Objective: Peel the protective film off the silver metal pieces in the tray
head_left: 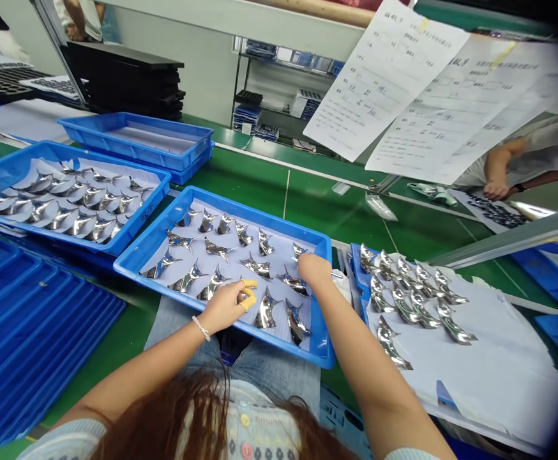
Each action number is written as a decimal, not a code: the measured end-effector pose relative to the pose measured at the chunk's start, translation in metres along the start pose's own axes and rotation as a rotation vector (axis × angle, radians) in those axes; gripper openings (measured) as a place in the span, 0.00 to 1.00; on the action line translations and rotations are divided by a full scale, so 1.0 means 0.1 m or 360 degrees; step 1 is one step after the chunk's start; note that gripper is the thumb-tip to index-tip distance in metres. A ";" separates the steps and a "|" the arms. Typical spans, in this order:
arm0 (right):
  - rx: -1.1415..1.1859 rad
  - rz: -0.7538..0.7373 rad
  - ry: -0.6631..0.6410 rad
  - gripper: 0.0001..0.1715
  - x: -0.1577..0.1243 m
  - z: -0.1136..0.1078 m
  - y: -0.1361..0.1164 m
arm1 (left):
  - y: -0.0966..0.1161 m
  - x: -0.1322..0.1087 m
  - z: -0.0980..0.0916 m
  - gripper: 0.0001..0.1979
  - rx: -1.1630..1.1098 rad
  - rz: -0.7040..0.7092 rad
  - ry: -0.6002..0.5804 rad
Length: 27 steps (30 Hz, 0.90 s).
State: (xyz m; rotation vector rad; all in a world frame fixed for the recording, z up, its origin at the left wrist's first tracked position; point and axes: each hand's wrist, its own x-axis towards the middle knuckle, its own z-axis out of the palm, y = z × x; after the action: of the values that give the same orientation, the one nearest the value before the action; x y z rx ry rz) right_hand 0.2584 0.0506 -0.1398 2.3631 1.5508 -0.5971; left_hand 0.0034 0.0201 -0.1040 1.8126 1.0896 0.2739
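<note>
Your left hand [225, 306] bent, two yellow-capped fingertips [249, 300], right hand [314, 269] curled — both holds unclear — at least fifteen curved silver metal pieces [265, 310], one rectangular blue plastic tray [260, 220]

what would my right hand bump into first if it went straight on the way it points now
Probably the curved shiny silver metal piece near the far right corner of the blue rectangular plastic tray; the right hand's fingertips are hidden, so they may already touch it.
</note>
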 end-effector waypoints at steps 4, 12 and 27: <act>0.0038 -0.0147 0.0059 0.15 0.06 -0.01 -0.30 | -0.02 0.00 0.01 0.14 0.0079 0.0042 0.0009; 0.0443 -0.0324 0.0108 0.13 0.16 0.10 -0.76 | 0.01 -0.04 -0.02 0.17 0.0162 0.0016 0.0020; 0.2974 -0.0545 -0.0015 0.21 -1.53 0.21 -0.50 | 0.31 -0.15 -0.19 0.18 -0.0961 0.0139 0.0354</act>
State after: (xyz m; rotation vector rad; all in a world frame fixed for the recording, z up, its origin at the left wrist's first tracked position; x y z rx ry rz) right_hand 0.1548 -0.0627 -0.0859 2.7502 1.4713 -3.1572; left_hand 0.0007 0.0162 -0.0652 1.3051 0.9443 0.7828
